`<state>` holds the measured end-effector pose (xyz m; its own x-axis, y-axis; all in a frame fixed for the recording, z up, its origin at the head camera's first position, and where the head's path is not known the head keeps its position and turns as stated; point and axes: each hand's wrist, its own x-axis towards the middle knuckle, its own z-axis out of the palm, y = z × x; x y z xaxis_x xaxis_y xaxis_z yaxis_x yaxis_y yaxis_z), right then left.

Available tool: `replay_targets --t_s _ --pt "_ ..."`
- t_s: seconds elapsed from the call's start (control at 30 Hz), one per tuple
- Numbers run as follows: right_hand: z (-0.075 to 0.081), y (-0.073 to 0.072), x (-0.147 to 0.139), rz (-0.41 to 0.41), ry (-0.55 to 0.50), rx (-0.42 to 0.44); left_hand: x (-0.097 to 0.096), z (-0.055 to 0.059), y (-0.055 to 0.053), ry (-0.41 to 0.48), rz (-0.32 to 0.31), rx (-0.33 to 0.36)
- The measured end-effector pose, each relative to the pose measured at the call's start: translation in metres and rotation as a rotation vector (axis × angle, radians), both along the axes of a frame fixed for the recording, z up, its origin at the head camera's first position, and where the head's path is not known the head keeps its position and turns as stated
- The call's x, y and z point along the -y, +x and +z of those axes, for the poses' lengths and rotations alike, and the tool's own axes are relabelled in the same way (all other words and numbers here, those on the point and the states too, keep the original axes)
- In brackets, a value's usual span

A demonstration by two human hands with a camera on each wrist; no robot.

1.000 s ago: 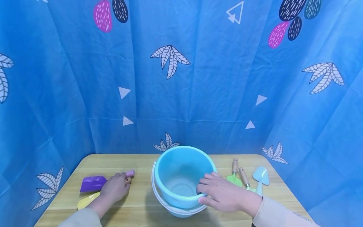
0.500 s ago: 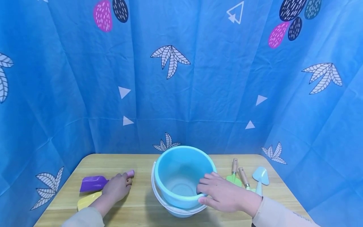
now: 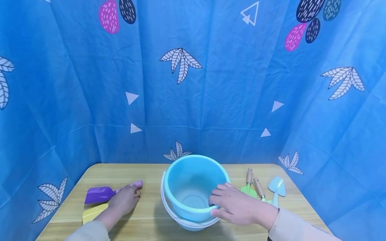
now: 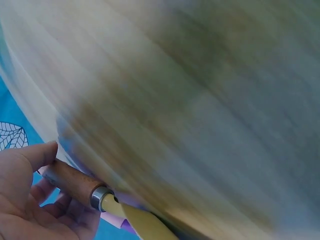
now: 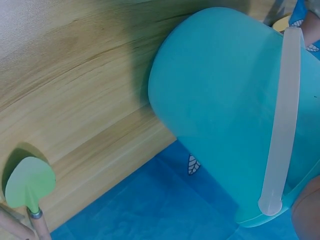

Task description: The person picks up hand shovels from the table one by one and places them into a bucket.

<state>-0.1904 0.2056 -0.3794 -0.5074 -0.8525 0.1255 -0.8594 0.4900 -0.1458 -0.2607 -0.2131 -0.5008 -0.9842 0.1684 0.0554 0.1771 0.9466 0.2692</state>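
On the left of the table, my left hand (image 3: 124, 200) holds a yellow toy shovel (image 3: 94, 213) by its wooden handle (image 4: 72, 180), thumb on one side and fingers on the other. A purple toy shovel (image 3: 99, 195) lies right beside it, its pink-purple handle running past the fingertips and partly covered by the hand. In the middle stands a light blue bucket (image 3: 197, 167), upright. My right hand (image 3: 230, 204) grips its right rim, fingers over the inside and thumb at the outer edge. The bucket's white carrying handle (image 5: 282, 125) hangs down along its side.
Right of the bucket lie a green shovel (image 3: 248, 191) with a wooden handle, another wooden-handled tool (image 3: 259, 187) and a pale turquoise shovel (image 3: 278, 186). A blue patterned curtain (image 3: 193, 100) surrounds the wooden table (image 3: 150, 174) at the back and sides.
My left hand has shifted slightly to the right, and more of the purple shovel's handle now shows above it. The right hand and bucket have stayed in place.
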Motion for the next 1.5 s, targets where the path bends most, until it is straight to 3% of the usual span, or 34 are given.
replay_targets --t_s 0.8,1.27,1.5 --pt "-0.001 0.0 0.001 0.005 0.004 0.006 0.008 0.021 0.009 0.228 0.005 -0.027" --pt "0.001 0.001 0.0 0.0 0.0 0.017 0.007 0.053 0.02 0.294 0.014 -0.078" --pt "0.002 0.002 0.0 -0.001 -0.001 0.014 0.006 0.065 0.024 0.367 0.019 -0.107"
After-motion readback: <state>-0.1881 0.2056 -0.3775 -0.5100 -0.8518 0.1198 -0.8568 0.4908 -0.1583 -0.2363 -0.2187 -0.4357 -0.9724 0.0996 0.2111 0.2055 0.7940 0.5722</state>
